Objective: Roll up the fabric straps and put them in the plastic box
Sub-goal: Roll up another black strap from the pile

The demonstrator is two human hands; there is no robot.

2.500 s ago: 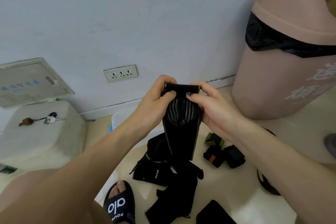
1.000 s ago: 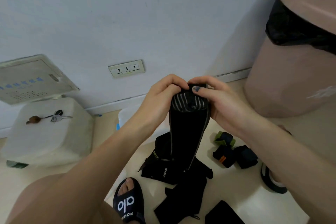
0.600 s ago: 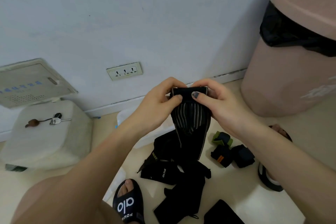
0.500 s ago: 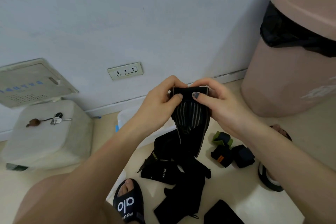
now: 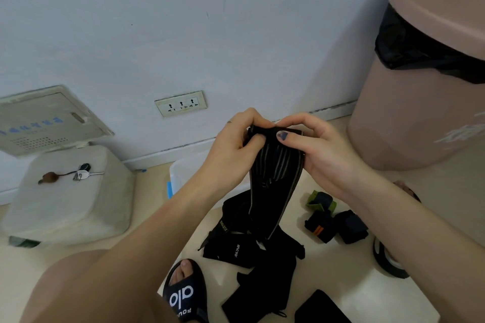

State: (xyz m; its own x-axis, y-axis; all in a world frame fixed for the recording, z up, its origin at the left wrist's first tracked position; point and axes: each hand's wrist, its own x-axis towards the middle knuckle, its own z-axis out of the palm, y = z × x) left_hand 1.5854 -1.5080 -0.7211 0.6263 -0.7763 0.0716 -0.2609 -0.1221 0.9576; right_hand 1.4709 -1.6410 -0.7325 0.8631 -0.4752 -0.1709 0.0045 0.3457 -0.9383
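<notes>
Plastic box [image 5: 183, 170]: translucent, on the floor at frame centre-left by the wall, mostly hidden behind the left forearm; contents not visible.

Left hand [image 5: 232, 149]: fingers curled, pinching the left end of the rolled top of the black strap [image 5: 273, 178], frame centre. Compared with 2.5 s ago, the striped section sits tighter under the roll and less tail hangs, so the roll has advanced by roughly a turn.

Right hand [image 5: 313, 151]: clamped on the right end, thumb laid across the front.

Tail reaches the loose strap pile [image 5: 252, 252] on the floor. Three rolled straps [image 5: 333, 220] lie lower right, not yet boxed.

Judgement: rolling mid-way; boxing pending.
</notes>
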